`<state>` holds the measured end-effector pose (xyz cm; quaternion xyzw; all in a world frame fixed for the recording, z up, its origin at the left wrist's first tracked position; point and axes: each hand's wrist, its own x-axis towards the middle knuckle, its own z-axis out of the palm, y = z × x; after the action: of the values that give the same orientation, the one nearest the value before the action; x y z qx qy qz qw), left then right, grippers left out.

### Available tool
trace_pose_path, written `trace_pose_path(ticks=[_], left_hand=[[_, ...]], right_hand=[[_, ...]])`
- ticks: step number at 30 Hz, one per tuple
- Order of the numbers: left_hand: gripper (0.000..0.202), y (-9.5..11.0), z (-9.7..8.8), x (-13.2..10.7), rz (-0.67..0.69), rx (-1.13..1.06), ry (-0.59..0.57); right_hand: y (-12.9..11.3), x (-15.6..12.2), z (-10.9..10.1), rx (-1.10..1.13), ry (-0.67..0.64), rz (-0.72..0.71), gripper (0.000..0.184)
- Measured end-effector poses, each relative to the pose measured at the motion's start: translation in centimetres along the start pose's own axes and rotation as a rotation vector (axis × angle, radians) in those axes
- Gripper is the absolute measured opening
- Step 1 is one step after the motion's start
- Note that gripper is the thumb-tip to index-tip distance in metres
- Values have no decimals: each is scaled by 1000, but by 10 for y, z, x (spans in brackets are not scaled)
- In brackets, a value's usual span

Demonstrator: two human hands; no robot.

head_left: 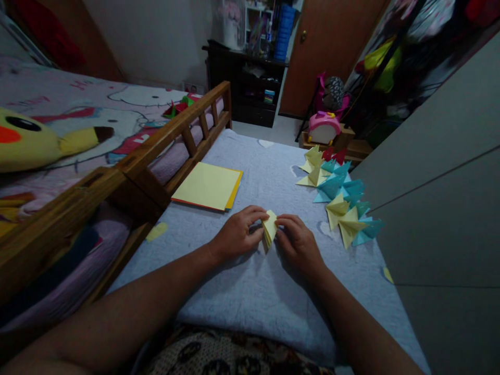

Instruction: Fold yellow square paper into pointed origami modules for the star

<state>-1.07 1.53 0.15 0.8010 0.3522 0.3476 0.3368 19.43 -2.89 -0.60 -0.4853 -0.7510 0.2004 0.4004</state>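
Observation:
A small piece of folded pale yellow origami paper point(270, 227) is held upright between my two hands, low over the bed. My left hand point(242, 233) pinches its left side with thumb and fingers. On the opposite edge, my right hand point(297, 240) grips it with thumb and fingertips. Left of my hands lies a stack of square paper sheets point(207, 185), pale yellow on top with orange and darker yellow edges showing beneath. To the right stand several finished paper figures in rows, yellow ones point(350, 225) and blue ones point(332, 186), with a red one point(334, 155) behind.
A light blue sheet point(258, 291) covers the surface under my hands. A wooden rail point(172, 130) runs along the left, with another bed and a yellow plush toy point(27, 138) beyond. A pale cabinet point(445, 208) borders the right. A pink toy point(324, 127) stands past the far edge.

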Motion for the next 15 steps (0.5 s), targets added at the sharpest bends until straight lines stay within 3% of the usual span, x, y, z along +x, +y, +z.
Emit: trace_pose_path(ticks=[6,15], left_hand=[[25,-2,-1,-2,38,117,-129],[15,-4,-8,-1,21,245,-226]], right_hand=[[6,-2,3,-84,-80,-2,25],[11,-1,4,-102,-143,-42,31]])
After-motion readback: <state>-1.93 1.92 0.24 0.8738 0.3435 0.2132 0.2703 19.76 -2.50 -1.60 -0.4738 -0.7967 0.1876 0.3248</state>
